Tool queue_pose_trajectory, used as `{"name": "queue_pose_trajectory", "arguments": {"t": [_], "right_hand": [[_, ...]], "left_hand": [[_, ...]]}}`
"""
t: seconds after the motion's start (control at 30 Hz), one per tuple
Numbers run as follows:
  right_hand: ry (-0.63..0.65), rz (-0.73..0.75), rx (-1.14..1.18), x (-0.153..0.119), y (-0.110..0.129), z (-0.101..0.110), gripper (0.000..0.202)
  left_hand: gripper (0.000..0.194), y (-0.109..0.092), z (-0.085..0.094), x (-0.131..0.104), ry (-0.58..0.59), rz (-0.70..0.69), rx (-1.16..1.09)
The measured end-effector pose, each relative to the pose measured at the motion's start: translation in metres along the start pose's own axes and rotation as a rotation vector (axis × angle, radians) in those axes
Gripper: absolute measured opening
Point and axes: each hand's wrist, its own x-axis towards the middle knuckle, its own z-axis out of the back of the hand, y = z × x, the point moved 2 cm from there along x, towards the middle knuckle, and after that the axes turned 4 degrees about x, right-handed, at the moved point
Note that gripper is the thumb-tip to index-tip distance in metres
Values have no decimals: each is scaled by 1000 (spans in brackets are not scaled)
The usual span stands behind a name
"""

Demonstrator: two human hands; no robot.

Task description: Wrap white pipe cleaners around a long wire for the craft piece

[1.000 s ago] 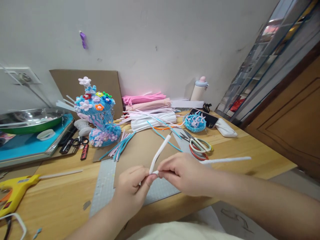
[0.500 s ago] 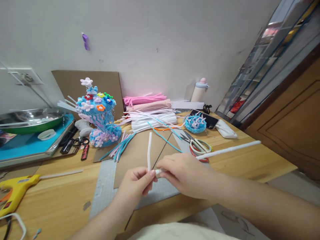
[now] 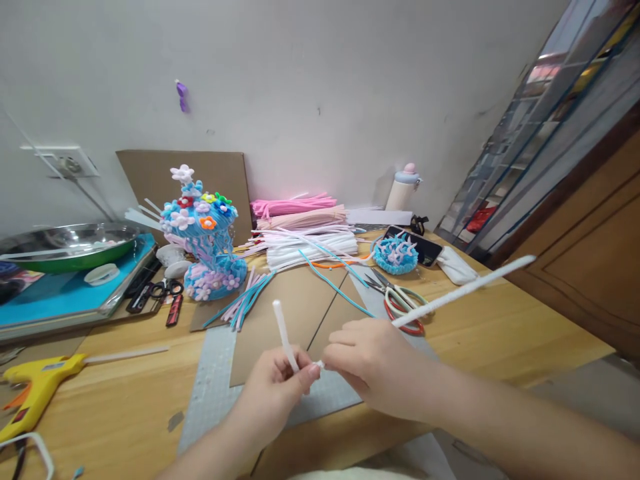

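Note:
A white pipe cleaner [image 3: 460,292] runs through both of my hands above the cardboard sheet. My left hand [image 3: 285,383] pinches it between thumb and fingers, and a short end sticks up from that grip. Close beside it, my right hand [image 3: 377,363] is closed on the same pipe cleaner, whose long end reaches out to the right past the scissors. Between the fingertips of the two hands a small bent or twisted white bit shows; its exact shape is too small to tell.
Scissors [image 3: 400,300] lie right of the cardboard [image 3: 280,313]. Bundled white pipe cleaners [image 3: 310,248] lie behind. A blue flowered pipe-cleaner piece [image 3: 200,220] stands left, a small blue one [image 3: 396,255] right. A yellow glue gun [image 3: 43,383] and a metal bowl [image 3: 70,243] are at left.
The short end in my left hand has tipped left, and the long end on the right has swung upward. Both hands sit slightly lower in view, still gripping the pipe cleaner.

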Motion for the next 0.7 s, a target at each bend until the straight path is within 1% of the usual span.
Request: {"name": "queue_pose_trajectory", "arguments": {"t": [0.07, 0.23, 0.3, 0.33, 0.4, 0.47, 0.5, 0.57, 0.63, 0.7], "right_hand": [[-2, 22, 1, 1, -1, -3, 16], [-59, 83, -67, 2, -9, -15, 19], [-107, 121, -102, 1, -14, -19, 18], [-137, 149, -111, 0, -16, -20, 18], [-220, 223, -114, -3, -19, -18, 18], [-317, 303, -113, -5, -19, -13, 14], [-357, 345, -115, -6, -18, -10, 11], [-404, 426, -138, -7, -15, -5, 8], [-397, 495, -182, -6, -11, -2, 7], [-391, 528, -221, -5, -8, 0, 10]], "left_hand": [[48, 5, -1, 0, 1, 1, -18], [51, 23, -3, 4, 24, 98, -64], [48, 27, -1, 4, 50, 86, -75], [44, 28, 1, 3, 88, 72, -90], [39, 26, 4, 1, 233, 62, -168], [40, 21, 6, -3, 358, 94, -295], [40, 18, 7, -4, 383, 118, -352], [38, 10, 7, -6, 372, 141, -397], [34, 1, 5, -5, 367, 132, -358], [33, -4, 0, -3, 401, 113, -310]]}}
